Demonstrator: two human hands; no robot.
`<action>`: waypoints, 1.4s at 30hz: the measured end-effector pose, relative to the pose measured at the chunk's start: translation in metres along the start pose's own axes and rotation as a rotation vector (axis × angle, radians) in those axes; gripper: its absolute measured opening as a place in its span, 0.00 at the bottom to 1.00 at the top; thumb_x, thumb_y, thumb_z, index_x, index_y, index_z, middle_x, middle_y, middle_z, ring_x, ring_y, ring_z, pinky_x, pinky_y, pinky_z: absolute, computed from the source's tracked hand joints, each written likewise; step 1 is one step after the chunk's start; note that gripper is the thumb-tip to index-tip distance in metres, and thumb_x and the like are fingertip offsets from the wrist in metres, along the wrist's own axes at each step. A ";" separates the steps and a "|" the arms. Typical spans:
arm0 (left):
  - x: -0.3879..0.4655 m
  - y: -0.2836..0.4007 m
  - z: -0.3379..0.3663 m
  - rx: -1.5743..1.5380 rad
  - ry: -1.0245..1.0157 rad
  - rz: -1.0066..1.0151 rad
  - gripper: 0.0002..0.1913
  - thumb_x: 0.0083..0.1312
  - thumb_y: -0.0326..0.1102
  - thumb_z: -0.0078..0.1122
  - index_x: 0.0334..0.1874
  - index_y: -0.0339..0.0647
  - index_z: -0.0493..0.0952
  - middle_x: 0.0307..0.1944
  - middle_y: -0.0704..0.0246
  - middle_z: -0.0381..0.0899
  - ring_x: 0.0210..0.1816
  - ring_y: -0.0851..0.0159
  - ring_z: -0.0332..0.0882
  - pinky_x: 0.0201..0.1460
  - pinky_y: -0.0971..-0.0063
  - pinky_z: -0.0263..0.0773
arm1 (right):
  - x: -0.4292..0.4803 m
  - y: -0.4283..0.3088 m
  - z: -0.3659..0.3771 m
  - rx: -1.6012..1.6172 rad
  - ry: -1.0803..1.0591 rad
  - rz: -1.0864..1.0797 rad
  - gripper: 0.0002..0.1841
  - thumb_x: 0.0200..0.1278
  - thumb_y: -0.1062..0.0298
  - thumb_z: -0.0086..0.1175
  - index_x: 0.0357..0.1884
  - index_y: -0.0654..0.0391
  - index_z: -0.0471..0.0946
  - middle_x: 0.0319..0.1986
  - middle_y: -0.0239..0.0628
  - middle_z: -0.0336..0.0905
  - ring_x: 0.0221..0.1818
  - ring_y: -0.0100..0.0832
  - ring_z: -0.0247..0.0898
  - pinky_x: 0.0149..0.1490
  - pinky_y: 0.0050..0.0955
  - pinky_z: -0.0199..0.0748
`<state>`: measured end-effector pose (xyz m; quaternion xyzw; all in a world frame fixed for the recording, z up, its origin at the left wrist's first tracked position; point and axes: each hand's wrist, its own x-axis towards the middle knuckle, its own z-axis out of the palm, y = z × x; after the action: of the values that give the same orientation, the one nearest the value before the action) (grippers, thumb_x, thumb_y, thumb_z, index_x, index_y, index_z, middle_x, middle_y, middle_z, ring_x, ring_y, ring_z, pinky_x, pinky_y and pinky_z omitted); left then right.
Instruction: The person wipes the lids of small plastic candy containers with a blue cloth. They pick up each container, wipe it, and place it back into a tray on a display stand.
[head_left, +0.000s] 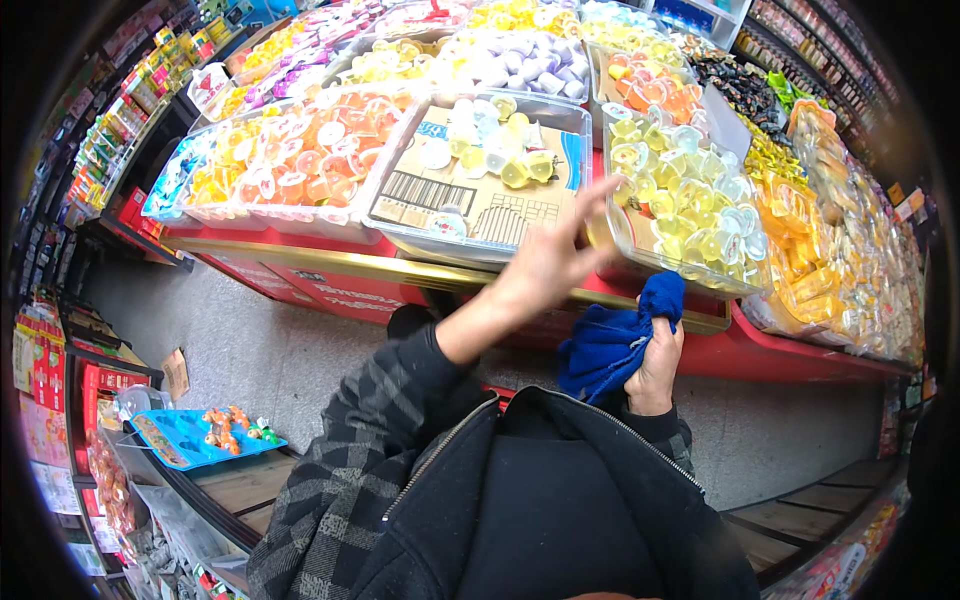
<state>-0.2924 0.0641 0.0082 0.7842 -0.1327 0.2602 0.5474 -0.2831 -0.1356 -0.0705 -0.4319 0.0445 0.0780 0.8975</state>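
My left hand (551, 259) reaches over the front of the counter with its fingers spread. It is blurred, and its fingertips are at the left wall of a clear plastic bin (686, 271) of yellow and clear jelly cups (679, 195); whether they touch is hard to tell. In my right hand (655, 367) a bunched blue cloth (607, 349) is gripped below that bin. Left of it stands another clear bin (375, 223), lined with printed cardboard (517, 206). A small cluster of yellow and clear jelly cups (499, 142) lies on the cardboard, and one cup (448, 223) sits at its front.
Orange jelly cups (322, 157) fill a bin to the left, and purple-white cups (517, 60) one behind. Packaged snacks (810, 262) are heaped at right. The red counter (337, 289) has a gold edge. A blue tray (191, 435) with small figures rests on a shelf at lower left.
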 end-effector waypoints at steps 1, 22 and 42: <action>0.015 -0.010 -0.008 0.064 0.021 -0.025 0.42 0.58 0.25 0.70 0.74 0.45 0.58 0.49 0.61 0.83 0.45 0.71 0.83 0.45 0.77 0.77 | -0.002 -0.001 0.000 0.006 -0.015 0.010 0.18 0.70 0.67 0.56 0.58 0.61 0.74 0.49 0.33 0.79 0.49 0.28 0.76 0.56 0.30 0.74; 0.025 -0.071 -0.098 0.789 0.136 -0.249 0.24 0.63 0.29 0.60 0.63 0.42 0.73 0.42 0.50 0.82 0.43 0.46 0.80 0.48 0.60 0.74 | -0.009 -0.008 -0.011 -0.019 -0.017 0.044 0.11 0.70 0.69 0.54 0.52 0.59 0.76 0.42 0.29 0.78 0.45 0.24 0.74 0.54 0.26 0.71; 0.111 -0.058 0.081 1.320 -0.333 0.055 0.07 0.59 0.34 0.56 0.28 0.46 0.83 0.35 0.64 0.84 0.45 0.58 0.77 0.42 0.60 0.67 | -0.014 -0.026 -0.034 -0.067 0.030 -0.016 0.14 0.71 0.72 0.51 0.55 0.60 0.76 0.43 0.29 0.78 0.43 0.22 0.73 0.53 0.25 0.71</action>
<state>-0.1500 0.0184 0.0026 0.9798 -0.0487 0.1763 -0.0802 -0.2922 -0.1801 -0.0697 -0.4633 0.0518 0.0660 0.8822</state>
